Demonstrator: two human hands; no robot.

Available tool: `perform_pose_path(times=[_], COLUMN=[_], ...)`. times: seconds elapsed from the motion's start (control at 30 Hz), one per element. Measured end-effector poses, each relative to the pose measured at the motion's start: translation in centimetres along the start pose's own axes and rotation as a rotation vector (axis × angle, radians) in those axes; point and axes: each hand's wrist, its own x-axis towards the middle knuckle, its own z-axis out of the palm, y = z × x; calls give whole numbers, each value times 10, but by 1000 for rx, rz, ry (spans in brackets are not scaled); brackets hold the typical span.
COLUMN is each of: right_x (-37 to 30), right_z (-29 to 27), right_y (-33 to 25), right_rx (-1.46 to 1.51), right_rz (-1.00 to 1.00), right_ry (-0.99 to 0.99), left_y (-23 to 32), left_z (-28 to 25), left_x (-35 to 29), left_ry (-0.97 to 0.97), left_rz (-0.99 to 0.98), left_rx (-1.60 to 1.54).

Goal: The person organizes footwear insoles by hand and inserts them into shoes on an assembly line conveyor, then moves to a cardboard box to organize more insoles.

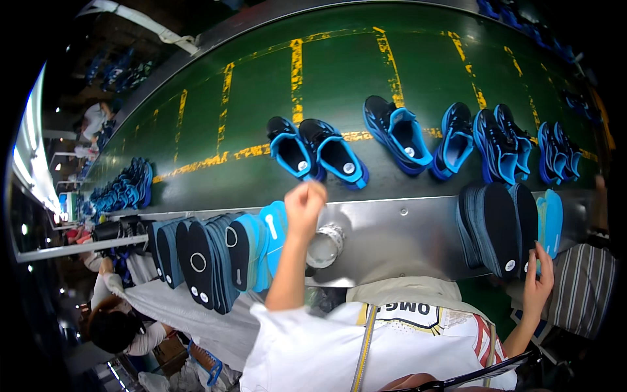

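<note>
Head view: eight blue-and-black shoes [385, 127] in the near row on the green belt [339, 72]! The left hand [304, 212] sits just beside the leftmost two, grip curled; cannot tell whether it holds anything. Right hand [539, 277], fingertips touching one black insole [526, 215] on the steel table [372, 248], pinching or not unclear, between one black stack [493, 228] and several blue insoles [552, 219].

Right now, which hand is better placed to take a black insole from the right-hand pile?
Probably the right hand: its fingers are at the black insoles, while the left hand is farther away, near a shoe.
</note>
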Motion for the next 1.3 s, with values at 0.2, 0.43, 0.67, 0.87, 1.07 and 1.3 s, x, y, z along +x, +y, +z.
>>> perform_pose_path(times=[0.2,0.43,0.67,0.87,1.07,1.3], right_x=[-9,-15,-30,-70,-37,18], right_z=[15,4,-44,-37,-17,-5], right_y=[-9,1,92,168,158,167], right_rx=[54,-68,181,680,1032,922], right_rz=[-76,-207,226,566,480,446], right_ry=[-72,44,272,166,71,-446], left_y=[-25,-37,-29,2,-73,-136], left_z=[-7,2,14,78,241,323], left_x=[-101,-111,-123,-88,-24,8], left_ry=[161,45,192,182,-444,-499], left_rz=[61,238,394,170,-710,-829], left_rx=[826,1064,1285,459,21,-236])
